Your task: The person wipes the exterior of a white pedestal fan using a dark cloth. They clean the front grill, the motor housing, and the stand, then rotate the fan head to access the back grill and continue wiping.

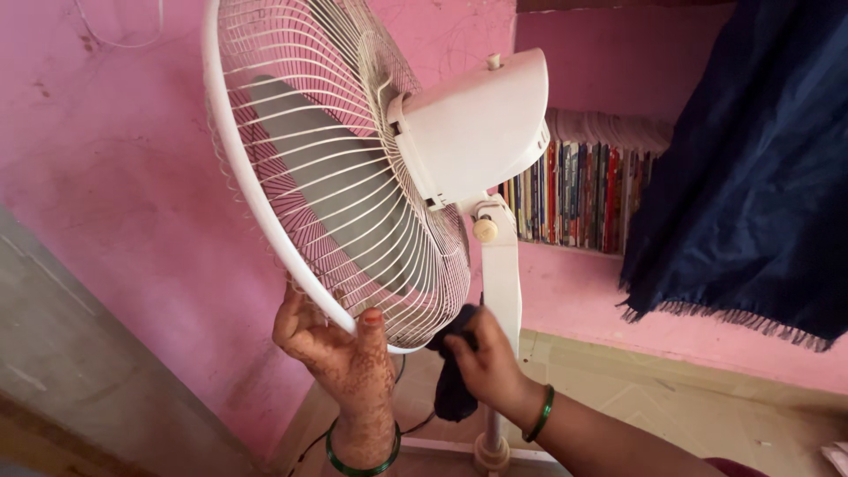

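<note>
The left hand (340, 353) grips the lower rim of the white fan (353, 168), fingers curled around the cage edge. Just right of it, the right hand (486, 358) clutches a dark cloth (452, 389) against the cage's bottom, beside the stand pole (502, 283). Books (583, 190) line a far shelf.

In the centre of the frame stands a white pedestal fan with wire grille (340, 168). At the lower centre, the left hand (340, 353) grips the grille's bottom rim, and the right hand (486, 358) presses a dark cloth (452, 389) against the grille beside the white stand pole (502, 291).
</note>
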